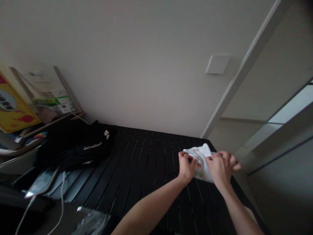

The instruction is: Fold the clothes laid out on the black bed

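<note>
A small white cloth point(201, 150) with a coloured print lies over the right end of the dark slatted surface point(146, 163). My left hand point(187, 166) pinches its left edge, with thumb and index finger bent toward each other. On the right side of the cloth, my right hand point(220, 166) has thumb and fingers closed on its edge. Paler, greyish material shows under the lower right of the cloth; I cannot tell whether it is a separate piece. A pinkish shape point(236, 163) sticks out beyond my right hand, too blurred to name.
Black clothing point(90, 143) with white lettering is heaped at the left, near a yellow printed box point(14, 104) and a small rack point(58, 85). White cables point(63, 192) hang at lower left, beside crumpled clear plastic point(91, 223). A pale wall point(146, 71) rises behind.
</note>
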### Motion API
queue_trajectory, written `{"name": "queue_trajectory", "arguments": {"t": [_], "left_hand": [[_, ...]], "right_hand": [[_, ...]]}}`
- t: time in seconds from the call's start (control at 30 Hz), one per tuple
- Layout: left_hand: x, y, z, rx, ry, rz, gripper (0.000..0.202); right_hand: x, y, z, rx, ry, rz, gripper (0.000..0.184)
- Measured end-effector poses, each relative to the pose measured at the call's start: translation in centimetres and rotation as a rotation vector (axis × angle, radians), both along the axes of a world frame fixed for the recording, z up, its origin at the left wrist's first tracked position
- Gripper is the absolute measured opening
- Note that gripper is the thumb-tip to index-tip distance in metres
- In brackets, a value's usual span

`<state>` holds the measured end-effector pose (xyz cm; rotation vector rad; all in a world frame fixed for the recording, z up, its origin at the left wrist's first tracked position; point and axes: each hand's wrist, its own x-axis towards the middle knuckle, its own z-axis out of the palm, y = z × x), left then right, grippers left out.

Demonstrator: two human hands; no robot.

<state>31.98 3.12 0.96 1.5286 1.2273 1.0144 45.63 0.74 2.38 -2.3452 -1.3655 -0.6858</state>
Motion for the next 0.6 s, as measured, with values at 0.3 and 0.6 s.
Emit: {"name": "queue_trajectory", "arguments": {"t": [0.3, 0.6], "left_hand": [[2.0, -0.1, -4.5, -0.238, 0.483, -0.113, 0.058], [-11.5, 0.0, -8.3, 0.030, 0.855, 0.024, 0.049]], "right_hand": [[1.7, -0.9, -7.1, -0.248, -0.097, -0.097, 0.050], [-9.7, -2.6, -12.9, -0.285, 0.016, 0.260, 0.049]]}}
